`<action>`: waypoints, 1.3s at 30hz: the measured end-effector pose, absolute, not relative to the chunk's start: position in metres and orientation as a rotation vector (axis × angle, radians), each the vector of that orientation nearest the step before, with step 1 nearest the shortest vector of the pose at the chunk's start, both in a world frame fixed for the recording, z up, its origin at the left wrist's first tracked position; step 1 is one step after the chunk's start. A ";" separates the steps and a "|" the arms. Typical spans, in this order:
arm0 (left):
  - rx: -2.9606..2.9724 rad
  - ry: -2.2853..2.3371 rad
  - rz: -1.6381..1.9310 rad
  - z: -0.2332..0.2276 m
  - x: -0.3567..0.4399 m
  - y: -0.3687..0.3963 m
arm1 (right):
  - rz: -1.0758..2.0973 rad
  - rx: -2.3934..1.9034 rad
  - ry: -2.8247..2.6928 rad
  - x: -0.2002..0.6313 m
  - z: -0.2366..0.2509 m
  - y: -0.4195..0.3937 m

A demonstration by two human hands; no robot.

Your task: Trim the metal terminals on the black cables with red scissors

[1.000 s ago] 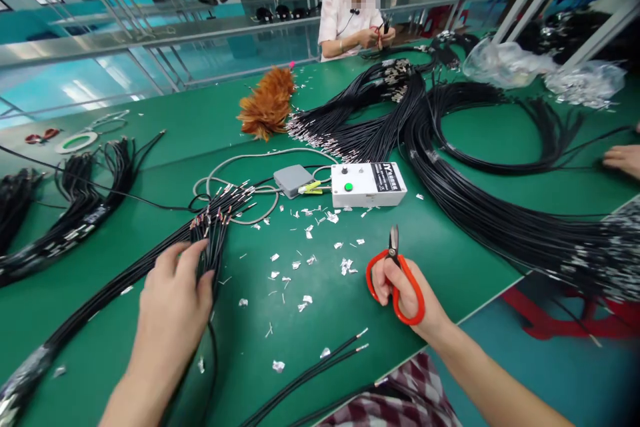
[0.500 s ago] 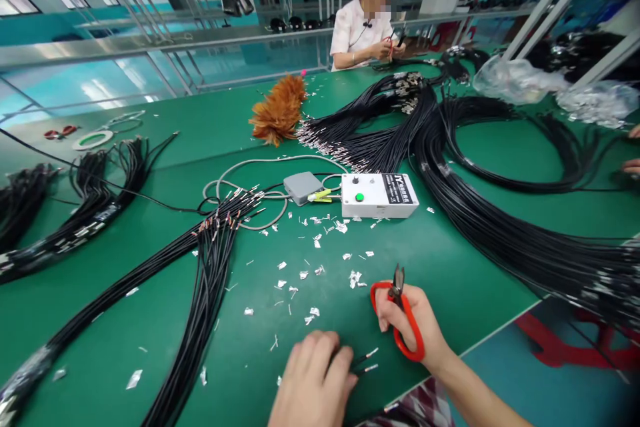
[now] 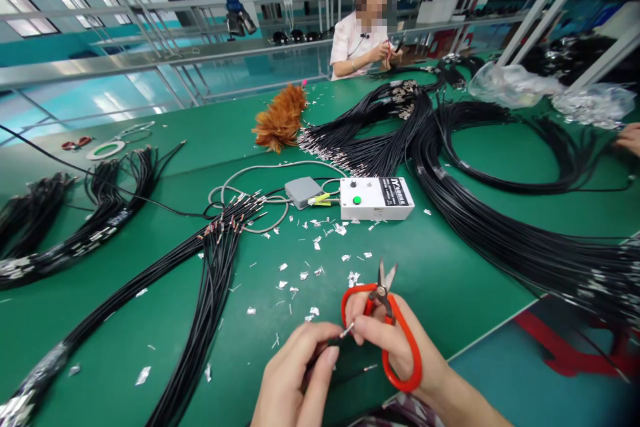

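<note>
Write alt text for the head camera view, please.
Two hands pinch a thin black wire by its metal tip; the right hand also holds red scissors, blades open. Black cable bundles and a white box lie on the green table.

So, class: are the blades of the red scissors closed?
No, the red scissors in the right hand show their blades spread apart.

The scissors [image 3: 383,320] have glossy red plastic handles and dull metal blades. The cables [image 3: 210,293] are matt black, tipped in shiny metal. The table [image 3: 450,280] is smooth matt green.
</note>
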State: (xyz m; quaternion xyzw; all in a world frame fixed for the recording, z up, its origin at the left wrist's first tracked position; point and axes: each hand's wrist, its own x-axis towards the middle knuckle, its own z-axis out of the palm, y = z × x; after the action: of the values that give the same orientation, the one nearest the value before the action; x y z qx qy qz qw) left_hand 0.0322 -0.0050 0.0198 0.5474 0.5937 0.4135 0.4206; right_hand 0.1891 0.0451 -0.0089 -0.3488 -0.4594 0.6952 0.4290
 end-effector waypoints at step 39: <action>0.484 1.165 0.954 0.003 0.029 -0.004 | 1.960 -0.875 -0.646 0.154 -0.025 0.020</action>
State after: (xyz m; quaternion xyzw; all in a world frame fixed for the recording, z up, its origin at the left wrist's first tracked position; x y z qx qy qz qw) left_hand 0.0288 -0.0039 0.0027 0.2176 0.5237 0.4287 0.7033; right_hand 0.1541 0.0201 -0.0254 -0.3515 -0.2596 0.7873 0.4350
